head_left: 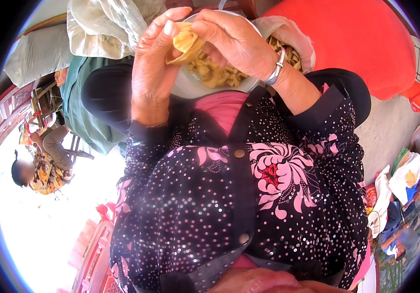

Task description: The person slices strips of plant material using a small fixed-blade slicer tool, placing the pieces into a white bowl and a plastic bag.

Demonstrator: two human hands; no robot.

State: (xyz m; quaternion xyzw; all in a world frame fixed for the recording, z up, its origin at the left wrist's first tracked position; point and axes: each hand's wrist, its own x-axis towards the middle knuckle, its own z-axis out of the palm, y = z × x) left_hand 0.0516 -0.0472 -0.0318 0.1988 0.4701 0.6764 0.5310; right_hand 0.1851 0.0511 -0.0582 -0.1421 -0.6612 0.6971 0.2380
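A yellow, thin, folded piece [185, 41], papery or leaf-like, is held up above a white basin [183, 87]. My left hand [154, 61] grips it from the left, thumb and fingers curled around its edge. From the right, the closed fingers of my right hand [237, 41] pinch its upper edge; a silver bangle [276, 68] is on that wrist. In the basin below lie several small yellow pieces [215, 71] of similar colour. Their exact kind is unclear. My hands partly hide the basin and its contents.
Right of the basin, an open pale sack [295, 34] holds brownish-yellow strips. Beyond it lies a large red rounded surface [351, 39]. Translucent plastic bags [100, 29] and green cloth [85, 97] are at left. One person [46, 161] sits far left; another [398, 244] is at lower right.
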